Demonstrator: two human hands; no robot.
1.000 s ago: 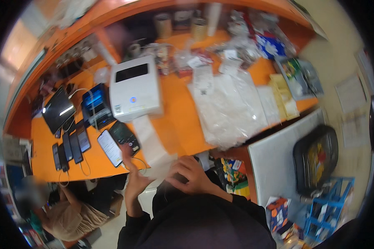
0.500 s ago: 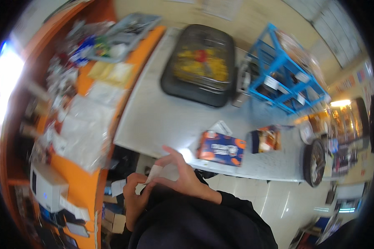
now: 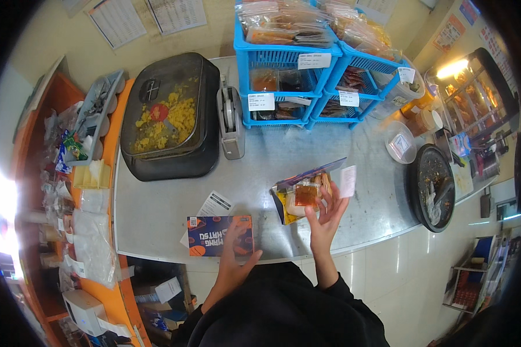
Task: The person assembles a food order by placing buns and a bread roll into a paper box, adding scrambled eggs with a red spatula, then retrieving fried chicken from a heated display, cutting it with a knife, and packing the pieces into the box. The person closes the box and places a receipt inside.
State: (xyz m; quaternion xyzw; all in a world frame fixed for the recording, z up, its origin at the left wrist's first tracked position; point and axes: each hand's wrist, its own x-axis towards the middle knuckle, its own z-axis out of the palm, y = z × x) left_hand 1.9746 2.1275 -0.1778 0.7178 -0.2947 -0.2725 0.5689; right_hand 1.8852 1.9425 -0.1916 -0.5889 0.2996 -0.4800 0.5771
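My left hand [image 3: 233, 266] lies with its fingers stretched over the closed blue and orange carton [image 3: 208, 230] near the table's front edge. A printed paper slip [image 3: 217, 204] lies partly under that carton. To the right, my right hand [image 3: 325, 222] reaches to an open carton [image 3: 281, 207] of the same colours. A small white label [image 3: 347, 181] is held at its fingers. Inside the open carton are a sachet of reddish-brown sauce [image 3: 307, 195], something white in a wrapper and brown pieces of food, partly hidden by my fingers.
A black lidded tray [image 3: 171, 165] of yellow food stands back left, beside a grey tape dispenser [image 3: 233, 130]. Blue baskets [image 3: 278, 87] of sachets are at the back. A round black pan [image 3: 431, 188] and lidded tub [image 3: 400, 143] stand right. An orange shelf [image 3: 124, 231] borders the left.
My hands have parted from the white label they both held low by my body. The left is now on the closed carton, the right at the open one with the label. My view has turned right.
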